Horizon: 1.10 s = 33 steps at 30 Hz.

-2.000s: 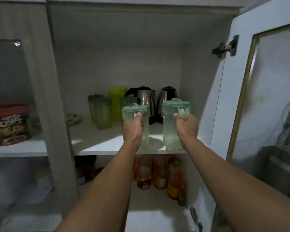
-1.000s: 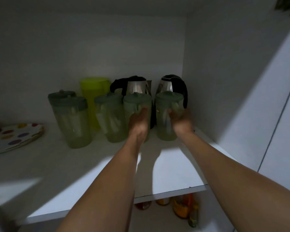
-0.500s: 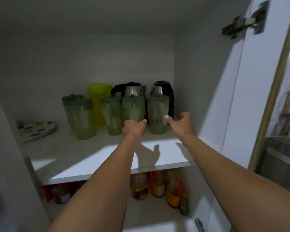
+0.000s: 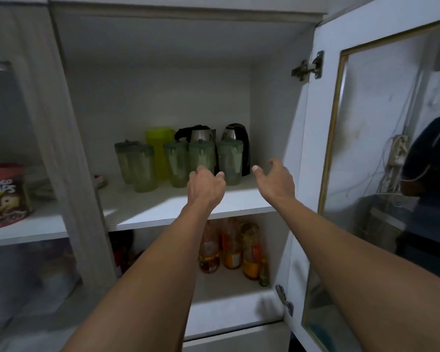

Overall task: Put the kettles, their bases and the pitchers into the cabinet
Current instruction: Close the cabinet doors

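Several pale green lidded pitchers (image 4: pixel 229 161) stand in a row on the upper cabinet shelf (image 4: pixel 178 207), with a lime-yellow pitcher (image 4: pixel 160 146) behind them. Two steel and black kettles (image 4: pixel 236 134) stand at the back right; their bases are hidden. My left hand (image 4: pixel 205 185) hangs in front of the middle pitchers, fingers loosely curled, holding nothing. My right hand (image 4: pixel 274 177) is to the right of the rightmost pitcher, fingers spread, empty. Both hands are clear of the pitchers.
The glass cabinet door (image 4: pixel 381 148) stands open on the right, with a hinge (image 4: pixel 308 67) at its top. Sauce bottles (image 4: pixel 229 247) fill the lower shelf. A cereal tub (image 4: pixel 3 194) sits in the left compartment behind a divider (image 4: pixel 61 148). A person's dark shirt (image 4: pixel 429 158) shows through the glass.
Both hands pushed two green pitchers back against the kettles, let go and have drawn back toward the shelf's front edge. The view has pulled away from the cabinet.
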Available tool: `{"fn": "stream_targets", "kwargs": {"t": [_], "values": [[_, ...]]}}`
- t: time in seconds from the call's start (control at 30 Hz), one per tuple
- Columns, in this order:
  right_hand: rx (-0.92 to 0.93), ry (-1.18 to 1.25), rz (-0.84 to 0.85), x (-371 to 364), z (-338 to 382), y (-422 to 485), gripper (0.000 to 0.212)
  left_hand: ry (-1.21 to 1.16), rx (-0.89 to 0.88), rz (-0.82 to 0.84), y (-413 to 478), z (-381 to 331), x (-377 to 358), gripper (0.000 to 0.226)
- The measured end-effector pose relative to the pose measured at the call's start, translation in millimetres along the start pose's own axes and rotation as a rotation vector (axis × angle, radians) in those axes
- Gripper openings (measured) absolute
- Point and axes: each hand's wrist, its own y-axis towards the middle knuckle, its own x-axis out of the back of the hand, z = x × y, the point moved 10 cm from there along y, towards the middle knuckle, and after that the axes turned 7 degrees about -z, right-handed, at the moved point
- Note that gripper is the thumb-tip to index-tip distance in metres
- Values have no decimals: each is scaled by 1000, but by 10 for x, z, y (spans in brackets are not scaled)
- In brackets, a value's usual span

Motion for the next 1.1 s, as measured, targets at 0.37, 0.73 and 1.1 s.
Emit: {"fn": "stream_targets", "kwargs": {"t": [0.37, 0.73, 1.1], "values": [[-120, -228, -210, 1385, -176, -1816, 52, -28, -207, 318, -1563, -141, 233, 56], [-334, -502, -568, 3849, -517, -3020, 51, -292, -477, 637, -3807, -1489, -90, 46], [-315, -448, -603, 4998, -901, -2710, 51, -326, -477, 648, -4703, -2382, -777, 53]]}}
